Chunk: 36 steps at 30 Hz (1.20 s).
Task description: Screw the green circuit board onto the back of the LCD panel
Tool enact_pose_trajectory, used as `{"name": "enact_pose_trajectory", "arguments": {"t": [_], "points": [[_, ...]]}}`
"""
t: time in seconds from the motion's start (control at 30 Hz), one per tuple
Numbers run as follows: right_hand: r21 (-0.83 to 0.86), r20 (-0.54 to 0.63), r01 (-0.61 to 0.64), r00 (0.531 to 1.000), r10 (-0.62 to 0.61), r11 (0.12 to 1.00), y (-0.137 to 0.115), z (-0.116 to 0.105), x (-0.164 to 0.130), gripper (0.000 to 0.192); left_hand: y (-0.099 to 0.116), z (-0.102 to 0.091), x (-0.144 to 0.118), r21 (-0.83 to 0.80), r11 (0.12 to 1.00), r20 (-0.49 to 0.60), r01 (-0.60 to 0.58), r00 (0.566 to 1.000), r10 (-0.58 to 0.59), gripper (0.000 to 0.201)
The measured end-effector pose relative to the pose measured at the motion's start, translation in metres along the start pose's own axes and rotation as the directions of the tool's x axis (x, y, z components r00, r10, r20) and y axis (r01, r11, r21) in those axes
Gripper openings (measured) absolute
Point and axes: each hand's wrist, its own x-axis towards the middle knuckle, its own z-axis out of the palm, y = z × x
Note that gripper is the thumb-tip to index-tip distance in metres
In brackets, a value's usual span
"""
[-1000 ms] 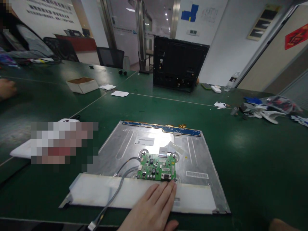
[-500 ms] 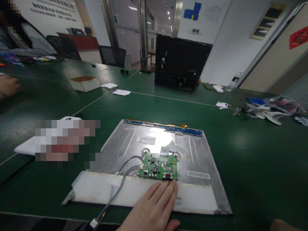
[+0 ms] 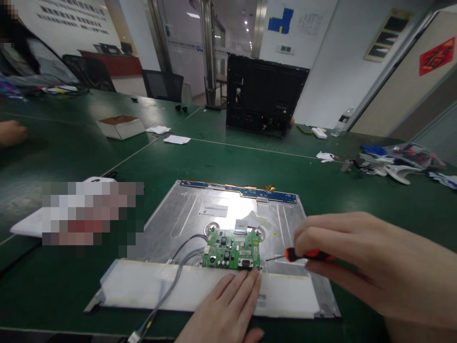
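1. We see a green table (image 3: 374, 224), and on it, right before us, a large metal panel (image 3: 185, 214) lying flat, silver-grey, with a blue strip along its far edge and a white strip along its near edge
2. Far back stand a black monitor shell (image 3: 266, 95) and an open cardboard box (image 3: 121, 126); we cannot tell what the box holds
3. Our right hand (image 3: 371, 267) is clenched round a screwdriver (image 3: 303, 256) with an orange and black handle
4. Our left hand (image 3: 228, 309) lies flat, released, fingers on the white strip
5. A small green circuit board (image 3: 231, 249) sits on the panel, just beyond our left fingertips; the screwdriver tip is near its right edge
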Motion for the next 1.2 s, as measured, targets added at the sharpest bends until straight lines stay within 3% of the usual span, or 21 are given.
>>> {"name": "enact_pose_trajectory", "arguments": {"t": [0.07,0.2,0.47,0.67,1.2], "points": [[0.051,0.112,0.056,0.992,-0.061,0.997,-0.008,0.000,0.018,0.010,0.000,0.001,0.000,0.008,1.000,-0.011,0.000,1.000,0.000,0.051],[0.074,0.177,0.053,0.982,-0.065,0.996,-0.007,0.007,0.038,0.007,0.000,0.001,-0.001,0.011,1.000,-0.007,0.011,1.000,-0.011,0.050],[0.115,0.119,0.063,0.990,-0.077,0.991,-0.001,0.001,0.034,0.007,0.000,-0.001,-0.002,-0.002,1.000,0.046,0.011,0.999,-0.011,0.051],[0.130,0.133,0.069,0.987,-0.087,0.989,0.000,0.005,0.038,0.007,-0.002,0.000,-0.001,0.070,0.997,0.008,-0.024,1.000,0.024,0.048],[-0.088,0.064,0.079,0.995,-0.073,0.993,-0.014,0.012,0.038,0.007,-0.003,0.003,-0.002,0.031,0.999,-0.043,-0.009,0.999,0.011,0.048]]}}
